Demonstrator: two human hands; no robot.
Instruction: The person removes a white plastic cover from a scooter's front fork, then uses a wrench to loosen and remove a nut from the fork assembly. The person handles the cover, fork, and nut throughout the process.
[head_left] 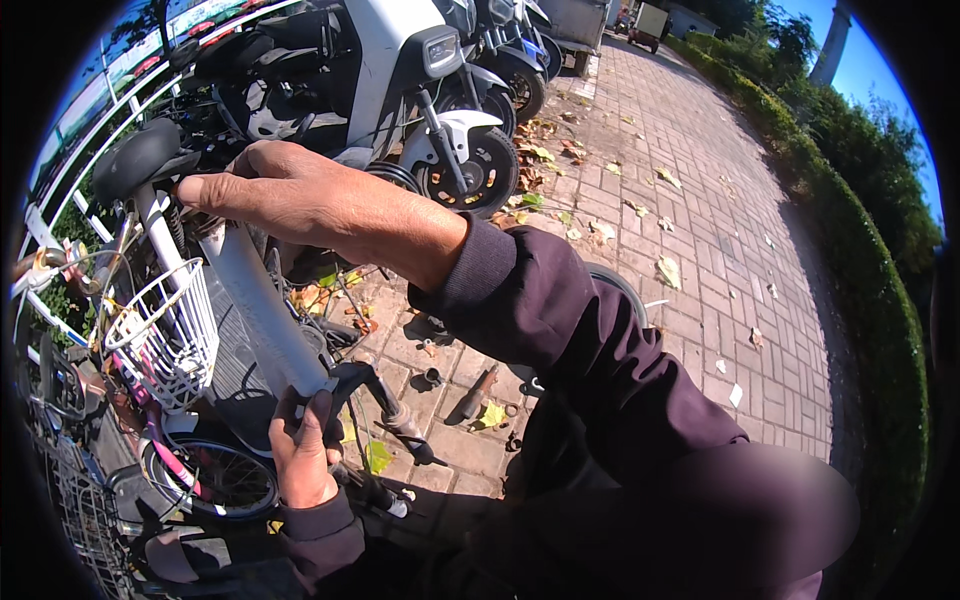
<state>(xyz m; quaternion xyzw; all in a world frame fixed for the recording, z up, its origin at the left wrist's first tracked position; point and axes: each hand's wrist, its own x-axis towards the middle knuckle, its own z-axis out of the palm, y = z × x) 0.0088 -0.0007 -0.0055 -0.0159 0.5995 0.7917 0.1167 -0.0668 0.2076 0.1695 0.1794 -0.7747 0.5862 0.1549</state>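
A thick silver-grey frame tube (260, 305) slants across the left of the head view, its lower end toward me. At that lower end my left hand (303, 455) is closed, thumb pressed near a black part on the tube. My right hand (290, 195) reaches across to the tube's upper end. Its thumb points left and its fingers curl over, closed; what they grip is hidden behind the hand. Just beyond the thumb is a black saddle (145, 160). Below the tube, a thin dark rod with a metal section (402, 420) runs down toward the paving.
A white wire basket (165, 330) and a bicycle with a pink frame (165, 440) stand at left. Parked scooters (450, 130) line the back. Loose parts, including a dark cylinder (480, 390), and leaves lie on the brick paving (700, 270). A hedge (850, 220) borders the right.
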